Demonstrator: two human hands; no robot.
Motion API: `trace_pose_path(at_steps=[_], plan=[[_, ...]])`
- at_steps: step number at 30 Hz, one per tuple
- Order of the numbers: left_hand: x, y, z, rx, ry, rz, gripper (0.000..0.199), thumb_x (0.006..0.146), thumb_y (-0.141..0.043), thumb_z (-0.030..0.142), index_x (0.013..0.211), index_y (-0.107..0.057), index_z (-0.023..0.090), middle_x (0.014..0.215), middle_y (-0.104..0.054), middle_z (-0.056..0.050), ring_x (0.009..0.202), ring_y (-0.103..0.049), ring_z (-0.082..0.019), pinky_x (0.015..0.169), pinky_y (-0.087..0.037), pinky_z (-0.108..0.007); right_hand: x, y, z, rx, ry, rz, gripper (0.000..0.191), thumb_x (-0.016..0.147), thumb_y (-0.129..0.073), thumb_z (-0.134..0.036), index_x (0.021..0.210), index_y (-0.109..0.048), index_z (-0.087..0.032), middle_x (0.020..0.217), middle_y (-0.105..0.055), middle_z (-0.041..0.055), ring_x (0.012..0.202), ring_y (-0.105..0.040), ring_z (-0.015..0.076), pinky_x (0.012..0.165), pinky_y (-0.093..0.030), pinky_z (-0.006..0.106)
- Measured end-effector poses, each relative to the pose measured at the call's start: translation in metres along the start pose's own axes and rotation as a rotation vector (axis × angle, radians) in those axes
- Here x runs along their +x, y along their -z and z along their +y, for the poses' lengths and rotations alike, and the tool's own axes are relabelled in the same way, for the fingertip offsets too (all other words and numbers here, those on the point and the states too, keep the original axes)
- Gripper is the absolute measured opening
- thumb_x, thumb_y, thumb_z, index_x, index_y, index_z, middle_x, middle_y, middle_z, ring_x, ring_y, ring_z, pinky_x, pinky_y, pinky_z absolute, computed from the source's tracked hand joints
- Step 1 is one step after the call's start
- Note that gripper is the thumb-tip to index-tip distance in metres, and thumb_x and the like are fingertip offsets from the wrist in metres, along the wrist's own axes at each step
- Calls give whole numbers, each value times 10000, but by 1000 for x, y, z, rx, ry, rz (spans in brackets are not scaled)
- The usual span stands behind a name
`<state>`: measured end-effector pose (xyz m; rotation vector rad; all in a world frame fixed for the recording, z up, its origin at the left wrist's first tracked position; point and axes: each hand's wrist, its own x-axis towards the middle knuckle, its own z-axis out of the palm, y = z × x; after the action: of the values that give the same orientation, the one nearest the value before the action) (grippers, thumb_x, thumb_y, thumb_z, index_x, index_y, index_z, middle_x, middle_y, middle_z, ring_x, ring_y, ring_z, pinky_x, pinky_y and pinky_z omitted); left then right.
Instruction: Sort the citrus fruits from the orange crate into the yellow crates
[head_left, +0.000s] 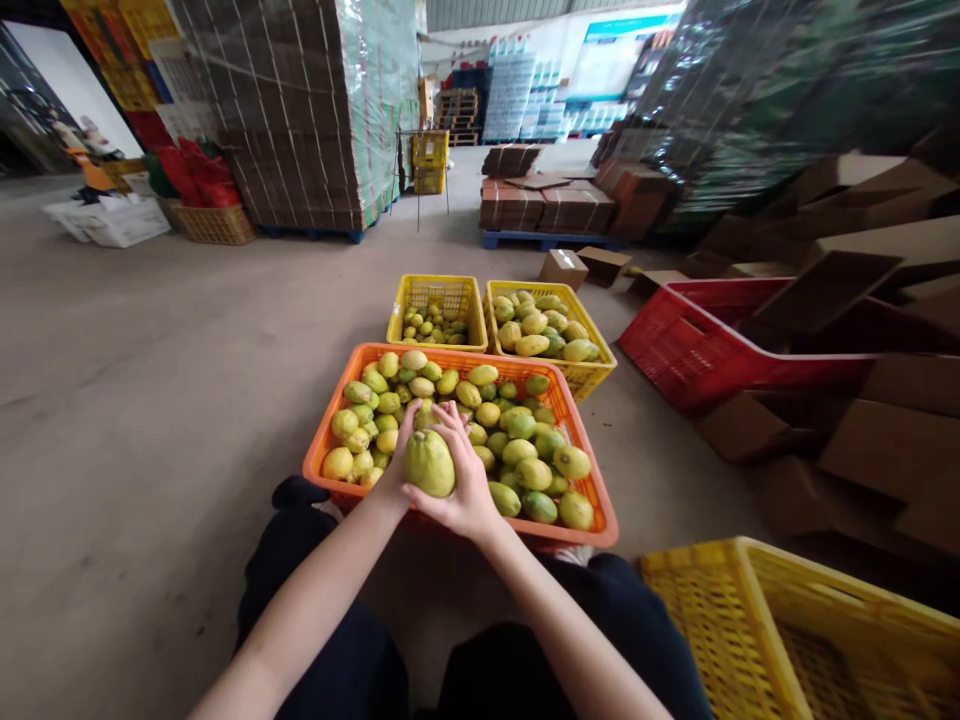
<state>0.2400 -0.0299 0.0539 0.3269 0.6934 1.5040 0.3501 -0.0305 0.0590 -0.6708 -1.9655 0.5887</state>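
Note:
Between my two hands is a greenish-yellow papaya (429, 464), held over the near side of an orange crate (592, 470). My left hand (396, 474) is closed against the fruit's left side. On the other side, my right hand (466, 482) wraps round it, thumb below and fingers over the far side. Part of another yellow-green fruit shows just beyond, between my fingers; whether they touch it I cannot tell. Many loose papayas (519, 452), green to yellow, fill the orange crate under my hands.
Behind the orange crate stand two yellow crates (396, 320) of fruit. A red crate (660, 350) and cardboard boxes (877, 440) lie to the right. Another yellow crate (697, 600) is close by my right knee. Wrapped pallet stacks (292, 110) rise farther back.

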Motion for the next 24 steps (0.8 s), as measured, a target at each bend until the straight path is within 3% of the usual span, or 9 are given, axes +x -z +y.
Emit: trace_pose_path(at_steps=[2, 5, 7, 9, 13, 19, 24], plan=[[7, -7, 7, -11, -3, 79, 257, 747, -761, 438, 875, -661, 239, 903, -716, -71, 1056, -689, -315, 909, -569, -408, -1, -1, -5, -21, 87, 44, 719, 755, -817, -422, 1378, -511, -236, 1377, -631, 163, 1426, -482, 392, 1163, -409, 599], [22, -21, 29, -34, -2, 157, 300, 777, -688, 494, 684, -584, 228, 675, -638, -45, 818, -698, -255, 786, -591, -368, 0, 3, -6, -45, 149, 174, 693, 763, -815, -329, 1377, -501, -266, 1220, -691, 115, 1154, -684, 319, 998, -568, 489], [27, -27, 44, 4, -64, 160, 289, 781, -662, 447, 627, -557, 225, 596, -587, -14, 716, -678, -211, 731, -583, -330, 3, 9, -2, -52, 100, 271, 639, 777, -808, -299, 1344, -514, -274, 1171, -687, 95, 1047, -704, 279, 900, -603, 431], [27, -30, 54, 98, -177, 118, 265, 765, -643, 386, 582, -554, 217, 563, -572, -11, 694, -674, -198, 690, -562, -292, 7, 15, 4, -50, 38, 320, 579, 780, -805, -294, 1290, -531, -277, 1154, -679, 83, 1046, -691, 274, 904, -591, 432], [17, -28, 54, 257, -349, 8, 238, 744, -612, 315, 532, -590, 208, 566, -619, -39, 717, -685, -214, 648, -518, -269, 13, 23, 12, -26, -85, 307, 520, 768, -792, -308, 1213, -525, -277, 1150, -673, 75, 1065, -668, 279, 957, -554, 463], [12, -25, 47, 315, -319, -33, 241, 736, -628, 270, 507, -600, 202, 555, -633, -45, 730, -690, -227, 687, -503, -282, 15, 21, 7, 23, -158, 298, 501, 737, -784, -302, 1166, -528, -268, 1111, -667, 64, 1032, -660, 270, 943, -544, 450], [14, -34, 58, -62, -114, 78, 281, 837, -616, 345, 599, -610, 195, 574, -601, -11, 716, -681, -191, 768, -555, -303, 17, 18, 6, 105, -292, 266, 560, 680, -822, -331, 1144, -518, -256, 1065, -666, 46, 951, -657, 247, 892, -547, 416]])
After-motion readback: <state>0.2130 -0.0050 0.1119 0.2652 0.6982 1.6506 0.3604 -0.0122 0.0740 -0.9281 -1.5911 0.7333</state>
